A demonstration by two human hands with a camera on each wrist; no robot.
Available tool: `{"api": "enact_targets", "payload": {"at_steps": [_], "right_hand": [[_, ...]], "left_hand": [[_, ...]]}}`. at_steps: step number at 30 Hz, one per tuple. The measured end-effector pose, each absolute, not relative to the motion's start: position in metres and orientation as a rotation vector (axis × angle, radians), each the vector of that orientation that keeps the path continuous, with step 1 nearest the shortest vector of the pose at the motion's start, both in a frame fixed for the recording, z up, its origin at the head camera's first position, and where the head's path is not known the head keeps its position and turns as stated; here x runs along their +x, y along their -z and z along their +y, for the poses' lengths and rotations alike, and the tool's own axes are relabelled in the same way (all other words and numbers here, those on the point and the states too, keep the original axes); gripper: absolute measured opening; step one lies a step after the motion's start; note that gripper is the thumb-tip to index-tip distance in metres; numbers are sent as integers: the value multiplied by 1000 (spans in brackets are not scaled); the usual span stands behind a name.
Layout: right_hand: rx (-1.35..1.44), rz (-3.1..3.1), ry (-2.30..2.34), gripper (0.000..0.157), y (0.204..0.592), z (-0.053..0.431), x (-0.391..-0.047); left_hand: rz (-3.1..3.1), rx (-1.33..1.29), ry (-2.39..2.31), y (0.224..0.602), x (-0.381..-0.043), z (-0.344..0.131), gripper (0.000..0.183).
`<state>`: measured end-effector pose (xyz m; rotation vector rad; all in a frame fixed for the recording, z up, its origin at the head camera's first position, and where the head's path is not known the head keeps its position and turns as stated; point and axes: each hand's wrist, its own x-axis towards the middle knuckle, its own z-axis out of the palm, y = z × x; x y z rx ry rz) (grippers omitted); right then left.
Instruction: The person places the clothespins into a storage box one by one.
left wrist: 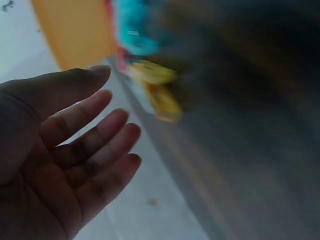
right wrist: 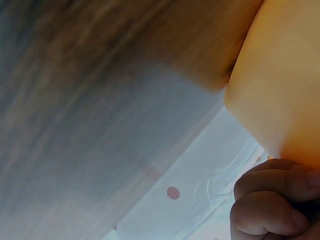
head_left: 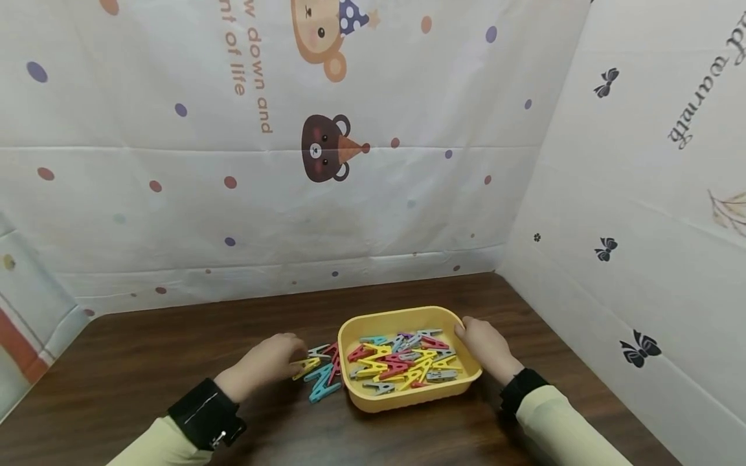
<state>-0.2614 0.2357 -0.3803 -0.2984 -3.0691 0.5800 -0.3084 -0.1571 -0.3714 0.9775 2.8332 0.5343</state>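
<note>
A yellow plastic basin (head_left: 373, 402) stands on the dark wooden table and holds many clothespins (head_left: 393, 367) in red, yellow, blue and grey. My right hand (head_left: 488, 346) grips the basin's right side, thumb at the rim; in the right wrist view the curled fingers (right wrist: 270, 200) lie against its outer wall. Left of the basin is a small pile of loose clothespins (head_left: 322, 378). My left hand (head_left: 265, 364) hovers at the left edge of this pile, fingers loosely bent and holding nothing. Near its fingertips lies a yellow clothespin (left wrist: 160, 92), blurred in the left wrist view.
The brown tabletop (head_left: 204, 330) runs back to a printed cloth (head_left: 233, 213) that hangs behind it. Another white cloth (head_left: 612, 291) with bows stands along the table's right edge.
</note>
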Motion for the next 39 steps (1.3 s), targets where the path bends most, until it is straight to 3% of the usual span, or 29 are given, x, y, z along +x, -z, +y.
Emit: {"api": "enact_targets", "payload": {"at_steps": [13,22,31,39], "right_hand": [[-296,-3061,-590,29,382,235,-262],[-319,-3064,-599,30,382,235,-262],[-322,-3057,-630,29,385,237,-260],[-331,-3051,-611,31,385,236,-262]], "left_hand": [[2833,1001,-544,401,-314,-161,17],[2834,1074,-640,367,-316,-165,23],[2777,1379,-599,338,-322,-116,19],[2686,1214,-568,353,-319,-78,14]]}}
